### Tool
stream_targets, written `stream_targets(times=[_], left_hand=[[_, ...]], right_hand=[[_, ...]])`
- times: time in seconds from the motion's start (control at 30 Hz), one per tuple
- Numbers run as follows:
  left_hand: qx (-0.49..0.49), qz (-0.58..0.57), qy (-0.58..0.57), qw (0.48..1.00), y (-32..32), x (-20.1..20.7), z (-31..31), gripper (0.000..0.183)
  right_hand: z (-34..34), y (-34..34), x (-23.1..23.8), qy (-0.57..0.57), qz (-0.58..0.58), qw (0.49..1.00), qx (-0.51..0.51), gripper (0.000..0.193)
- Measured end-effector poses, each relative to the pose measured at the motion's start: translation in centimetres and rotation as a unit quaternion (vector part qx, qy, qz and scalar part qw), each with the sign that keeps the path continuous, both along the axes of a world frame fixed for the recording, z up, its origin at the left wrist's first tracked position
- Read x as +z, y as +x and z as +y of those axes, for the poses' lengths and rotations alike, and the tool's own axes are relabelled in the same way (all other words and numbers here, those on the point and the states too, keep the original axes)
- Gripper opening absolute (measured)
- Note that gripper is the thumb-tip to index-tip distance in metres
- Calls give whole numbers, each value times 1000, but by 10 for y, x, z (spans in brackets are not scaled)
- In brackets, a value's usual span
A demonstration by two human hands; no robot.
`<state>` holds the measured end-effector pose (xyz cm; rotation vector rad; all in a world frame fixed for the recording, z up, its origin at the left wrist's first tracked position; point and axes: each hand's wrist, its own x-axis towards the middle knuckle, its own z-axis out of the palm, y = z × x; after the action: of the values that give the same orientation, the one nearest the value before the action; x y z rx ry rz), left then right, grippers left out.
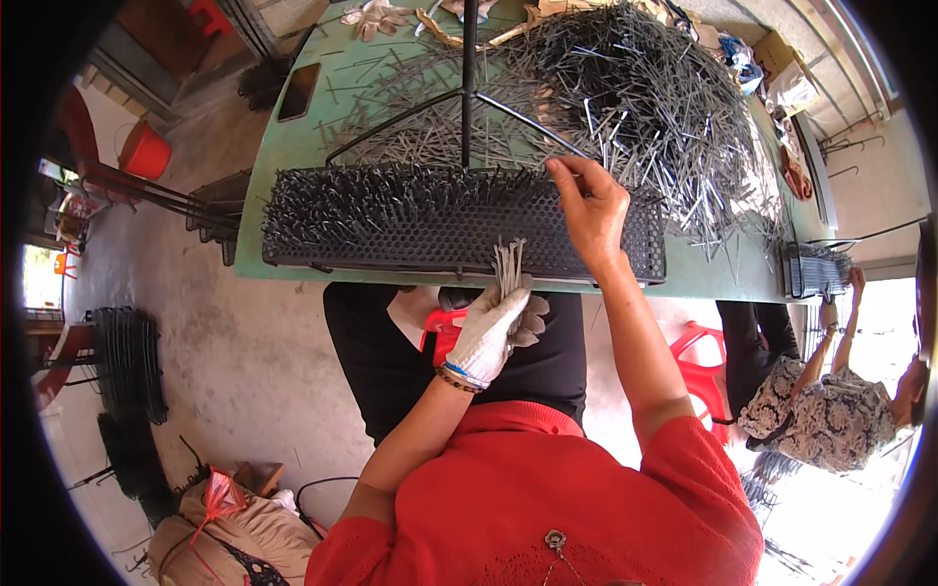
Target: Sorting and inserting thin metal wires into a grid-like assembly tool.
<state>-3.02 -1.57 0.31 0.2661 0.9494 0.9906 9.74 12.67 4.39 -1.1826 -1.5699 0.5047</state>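
A long black perforated tray (440, 239) lies along the near edge of the table, with thin dark metal pins (332, 210) standing in its holes, densely at the left and along the far side. My left hand (491, 330), in a white knit glove, is closed around a bunch of light grey metal pins (508, 264) just in front of the tray. Above the tray's right part is my bare right hand (594, 210). Its thumb and forefinger are pinched together near the far edge; anything between them is too small to make out.
A large heap of loose metal pins (635, 98) covers the green table (256, 210) beyond the tray. A black upright pole with struts (469, 117) rises behind the tray. A phone (299, 92) lies at the left. Another person (821, 410) works at a similar tray (819, 271) at right.
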Motion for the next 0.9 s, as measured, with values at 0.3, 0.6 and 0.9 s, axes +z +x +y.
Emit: stream_targets(times=[0.3,0.6,0.9], left_hand=[[3,-42,14,999,-5,-2,-2,24],[-4,-37,36,999,-13,-1,-3,19],[-6,-40,40,998,-15,-6,-5,17]], right_hand=[[-7,-10,7,27,-25,999,-32,13],[-7,-14,-3,112,-43,992,-41,12],[-9,-23,1,99,-83,990,-62,10]])
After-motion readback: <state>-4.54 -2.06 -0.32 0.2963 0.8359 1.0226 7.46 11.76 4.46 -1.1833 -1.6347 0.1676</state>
